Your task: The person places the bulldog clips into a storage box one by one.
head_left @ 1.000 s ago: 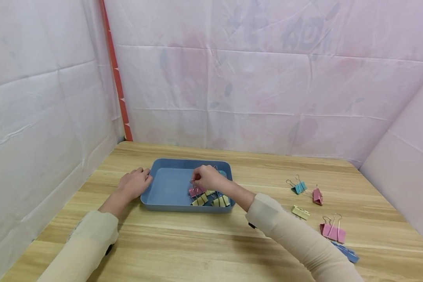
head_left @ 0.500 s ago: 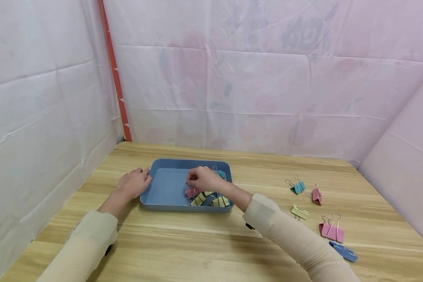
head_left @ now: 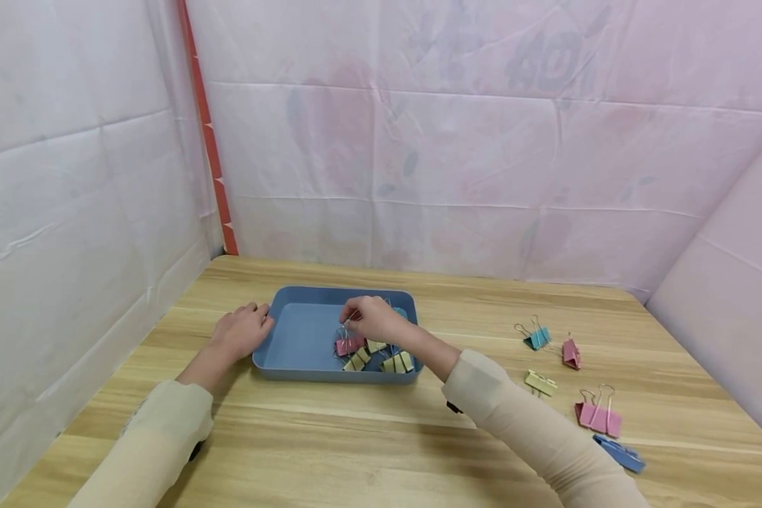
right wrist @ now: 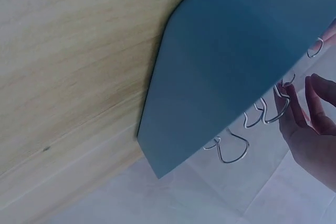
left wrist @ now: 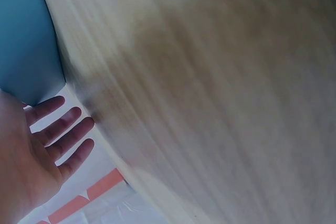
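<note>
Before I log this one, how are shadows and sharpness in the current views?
Head: mostly clear, soft shadow on the table beside the right sleeve; left wrist: table grain smeary, darkened by shadow, left fingers clearer; right wrist: tray wall shaded, wire handles crisp.

Stretches the left forearm forward and angles the right forearm inward. Rests the left hand low with fingers parted and nearly straight. Holds the right hand palm down and further across, with its fingers bent.
</note>
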{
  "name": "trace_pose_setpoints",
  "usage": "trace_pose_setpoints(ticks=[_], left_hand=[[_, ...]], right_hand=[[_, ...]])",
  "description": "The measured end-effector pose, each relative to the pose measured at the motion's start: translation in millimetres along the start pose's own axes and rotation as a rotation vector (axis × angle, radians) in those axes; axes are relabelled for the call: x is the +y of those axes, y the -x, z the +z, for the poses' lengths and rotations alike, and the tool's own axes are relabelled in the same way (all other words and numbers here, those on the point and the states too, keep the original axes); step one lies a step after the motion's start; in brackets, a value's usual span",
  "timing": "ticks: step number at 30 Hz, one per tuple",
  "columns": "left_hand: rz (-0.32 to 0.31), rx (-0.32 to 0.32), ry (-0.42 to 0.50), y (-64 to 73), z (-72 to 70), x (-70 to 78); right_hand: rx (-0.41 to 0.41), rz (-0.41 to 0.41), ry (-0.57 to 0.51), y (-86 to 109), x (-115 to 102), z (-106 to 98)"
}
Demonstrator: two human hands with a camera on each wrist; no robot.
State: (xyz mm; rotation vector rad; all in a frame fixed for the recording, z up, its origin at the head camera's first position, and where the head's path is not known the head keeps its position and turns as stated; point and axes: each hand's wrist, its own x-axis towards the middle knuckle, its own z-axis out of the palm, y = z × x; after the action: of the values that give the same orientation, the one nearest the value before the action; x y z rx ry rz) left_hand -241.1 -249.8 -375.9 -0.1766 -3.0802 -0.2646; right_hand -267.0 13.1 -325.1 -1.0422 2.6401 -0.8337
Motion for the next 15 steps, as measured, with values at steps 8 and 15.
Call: trace_pose_setpoints(ticks=[8,15], left_hand=[[0.015,0.014,-0.007,1.1,-0.2,-0.5],[0.02,0.002,-0.01,0.5,-0.3,-0.2]], right_hand=[[0.009,0.007,0.023,2.8,3.8,-5.3],[0.02,-0.019,0.01,13.8,2.1,-15.9]])
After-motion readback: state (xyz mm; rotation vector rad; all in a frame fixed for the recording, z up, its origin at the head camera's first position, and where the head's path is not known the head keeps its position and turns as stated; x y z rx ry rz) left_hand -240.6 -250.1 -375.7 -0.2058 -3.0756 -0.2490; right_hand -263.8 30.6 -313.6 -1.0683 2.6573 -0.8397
